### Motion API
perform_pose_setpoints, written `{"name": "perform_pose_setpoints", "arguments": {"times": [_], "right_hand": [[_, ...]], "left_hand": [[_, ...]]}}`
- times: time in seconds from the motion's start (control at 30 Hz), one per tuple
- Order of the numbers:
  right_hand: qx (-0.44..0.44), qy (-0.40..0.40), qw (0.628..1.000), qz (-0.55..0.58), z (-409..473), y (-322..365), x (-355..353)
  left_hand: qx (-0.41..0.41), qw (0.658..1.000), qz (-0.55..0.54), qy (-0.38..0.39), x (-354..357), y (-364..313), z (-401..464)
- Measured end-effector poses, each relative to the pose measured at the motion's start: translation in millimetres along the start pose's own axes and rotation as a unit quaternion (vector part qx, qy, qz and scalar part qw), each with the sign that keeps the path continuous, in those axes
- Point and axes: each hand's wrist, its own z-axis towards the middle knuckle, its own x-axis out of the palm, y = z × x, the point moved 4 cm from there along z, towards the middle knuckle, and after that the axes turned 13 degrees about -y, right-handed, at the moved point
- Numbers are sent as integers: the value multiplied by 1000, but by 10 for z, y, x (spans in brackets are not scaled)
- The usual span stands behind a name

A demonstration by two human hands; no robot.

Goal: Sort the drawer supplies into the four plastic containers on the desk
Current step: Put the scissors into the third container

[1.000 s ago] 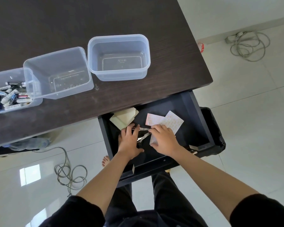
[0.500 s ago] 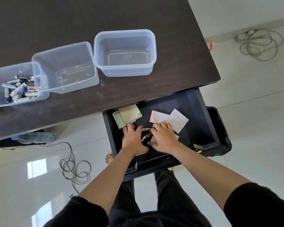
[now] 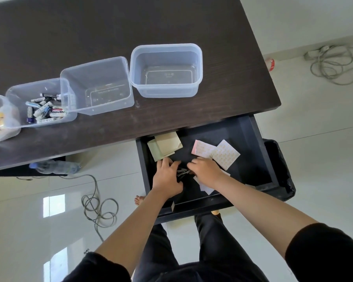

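Now both hands have closed in over the small metal clips [image 3: 182, 172] on the drawer [image 3: 251, 139] floor: left hand [image 3: 167, 176] and right hand [image 3: 205, 170] curl around them, gathering. Two containers [image 3: 165, 70] on the desk [image 3: 110, 27] sit unfilled, so these likely go there.

A dark wood-grain desk [image 3: 69, 33] fills the upper left of the frame. Around it lies a glossy pale tiled floor [image 3: 324, 159], with bright window reflections at lower left. A white wall [image 3: 293, 17] runs across the upper right. A grey cable coil with a power strip [image 3: 334, 64] lies at upper right; another cable [image 3: 99, 208] loops at lower left. A plastic bottle [image 3: 55, 166] lies under the desk edge at left. A black bin [image 3: 281, 169] stands at right.
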Motion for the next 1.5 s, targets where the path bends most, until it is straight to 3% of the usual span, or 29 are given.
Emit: {"name": "perform_pose_setpoints", "arguments": {"times": [0.23,0.5,0.8,0.97,1.17,1.5], "right_hand": [[40,-6,999,4,-121,-328,-372],[63,15,997,-36,-338,-514,-662],[145,25,989,19,-476,-484,-648],[123,-37,992,17,-342,-420,-894],[75,-180,980,40,24,-194,-1362],[20,-267,963,25,1087,706,-2004]], "left_hand": [[-1,1000,5,8,-162,95,-95],[37,985,160,45,-67,44,-18],[96,982,161,11,-35,61,12],[68,995,60,-46,-299,-39,-21],[48,985,-89,-141,-962,60,-91],[32,941,-134,-310,-2491,941,63]]}}
